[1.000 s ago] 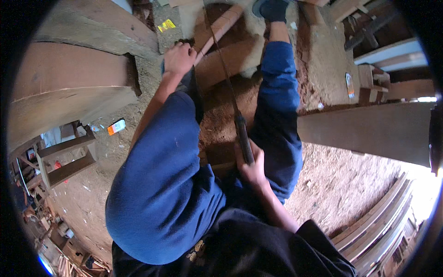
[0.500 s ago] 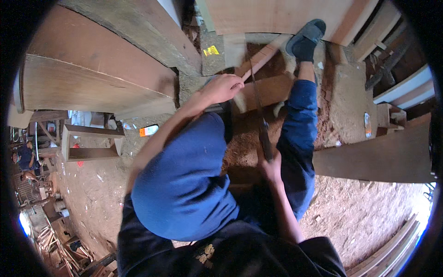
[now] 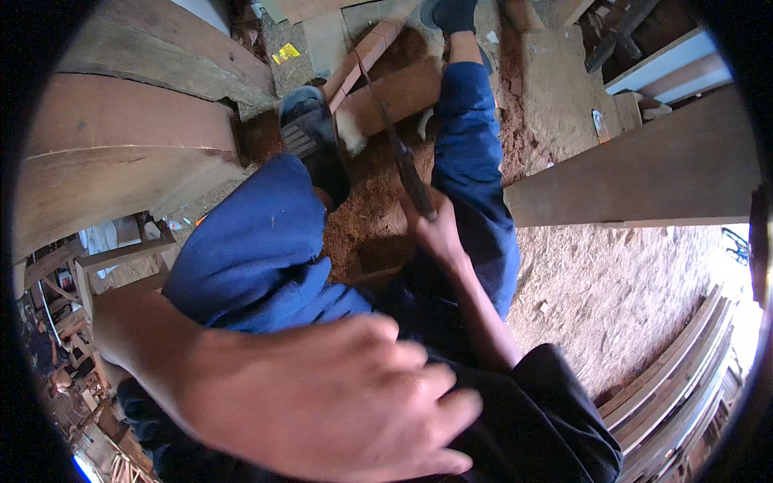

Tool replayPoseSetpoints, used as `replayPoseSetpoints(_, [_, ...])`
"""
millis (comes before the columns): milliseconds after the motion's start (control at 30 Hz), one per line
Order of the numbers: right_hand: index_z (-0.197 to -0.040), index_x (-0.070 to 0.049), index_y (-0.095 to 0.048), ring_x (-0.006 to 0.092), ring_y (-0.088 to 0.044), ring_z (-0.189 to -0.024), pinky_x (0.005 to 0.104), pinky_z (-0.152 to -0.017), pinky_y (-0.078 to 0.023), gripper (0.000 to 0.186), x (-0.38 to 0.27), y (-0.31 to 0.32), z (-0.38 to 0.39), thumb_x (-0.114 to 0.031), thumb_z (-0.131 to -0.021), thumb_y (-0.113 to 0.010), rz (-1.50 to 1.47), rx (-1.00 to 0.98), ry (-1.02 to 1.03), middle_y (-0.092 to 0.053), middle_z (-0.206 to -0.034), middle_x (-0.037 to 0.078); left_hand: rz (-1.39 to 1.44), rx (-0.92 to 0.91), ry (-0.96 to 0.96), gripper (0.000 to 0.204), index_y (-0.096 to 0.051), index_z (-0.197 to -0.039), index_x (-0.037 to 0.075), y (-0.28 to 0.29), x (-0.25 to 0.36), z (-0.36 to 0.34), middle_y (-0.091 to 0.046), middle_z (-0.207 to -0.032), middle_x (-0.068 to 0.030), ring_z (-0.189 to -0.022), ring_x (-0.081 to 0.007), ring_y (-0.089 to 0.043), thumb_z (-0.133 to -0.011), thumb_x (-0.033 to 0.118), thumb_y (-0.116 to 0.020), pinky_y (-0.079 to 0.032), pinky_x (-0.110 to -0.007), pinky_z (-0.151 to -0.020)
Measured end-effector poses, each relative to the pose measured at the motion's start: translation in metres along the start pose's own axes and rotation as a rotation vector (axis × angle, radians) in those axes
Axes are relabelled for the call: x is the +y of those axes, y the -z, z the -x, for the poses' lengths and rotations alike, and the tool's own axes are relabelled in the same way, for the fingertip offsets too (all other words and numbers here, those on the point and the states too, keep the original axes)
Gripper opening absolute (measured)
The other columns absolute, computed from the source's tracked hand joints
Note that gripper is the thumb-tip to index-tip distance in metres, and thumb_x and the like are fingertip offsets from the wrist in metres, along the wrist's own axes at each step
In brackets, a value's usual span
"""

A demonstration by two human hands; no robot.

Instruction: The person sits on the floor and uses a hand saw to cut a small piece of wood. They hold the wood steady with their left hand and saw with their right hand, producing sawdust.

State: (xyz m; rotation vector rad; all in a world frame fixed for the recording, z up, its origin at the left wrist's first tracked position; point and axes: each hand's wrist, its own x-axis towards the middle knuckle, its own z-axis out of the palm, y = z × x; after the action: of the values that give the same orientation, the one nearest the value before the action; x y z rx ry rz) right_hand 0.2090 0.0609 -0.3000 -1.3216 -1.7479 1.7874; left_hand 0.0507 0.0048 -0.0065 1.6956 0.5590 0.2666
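My right hand (image 3: 439,233) is wrapped round the dark handle of a handsaw (image 3: 396,145). Its thin blade points away from me and crosses over a reddish wooden strip (image 3: 369,58) that has several lines across it. Beneath the strip lies a wider wooden block (image 3: 398,97). My left hand (image 3: 314,394) is large and close in the lower middle, blurred, away from the wood. Its fingers are loosely bent and somewhat apart, with nothing visible in them; the palm is hidden. My left sandalled foot (image 3: 307,133) is beside the strip's near end.
Big wooden panels (image 3: 129,121) stand at the left, and another board (image 3: 636,169) juts in from the right. Long planks (image 3: 676,378) are stacked at the lower right. Reddish sawdust (image 3: 362,217) covers the ground between my legs. A wooden frame (image 3: 121,258) stands at the left.
My left hand has left the wooden strip and come back toward me. The view has shifted, so the wood and saw appear further up and left. My right hand still holds the handsaw.
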Motion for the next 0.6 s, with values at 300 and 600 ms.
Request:
replayPoseSetpoints(300, [-0.090,-0.001,-0.062,0.0061,-0.048,-0.069,0.0258,-0.061,-0.042,0.014,0.000,-0.009,0.011,-0.015,-0.094,-0.062,-0.015,0.038,0.077,-0.054,-0.073,-0.002,0.417,-0.168,-0.149,0.018,-0.058,-0.067,-0.001,-0.047,0.001,-0.007,-0.059,-0.057,-0.0137,-0.053,-0.0226,-0.061,-0.082,0.009,-0.060,-0.047,-0.035,-0.047])
replayPoseSetpoints(600, [-0.105,0.005,-0.065,0.0102,-0.054,-0.076,0.0312,-0.068,-0.046,0.025,-0.029,0.011,0.041,-0.018,-0.094,-0.065,-0.056,0.048,0.132,-0.062,-0.079,0.003,0.814,0.375,-0.143,0.018,-0.052,-0.078,0.003,0.002,-0.011,0.033,-0.049,-0.069,-0.0133,-0.065,-0.0319,-0.054,-0.083,0.016,-0.063,-0.042,-0.039,-0.058])
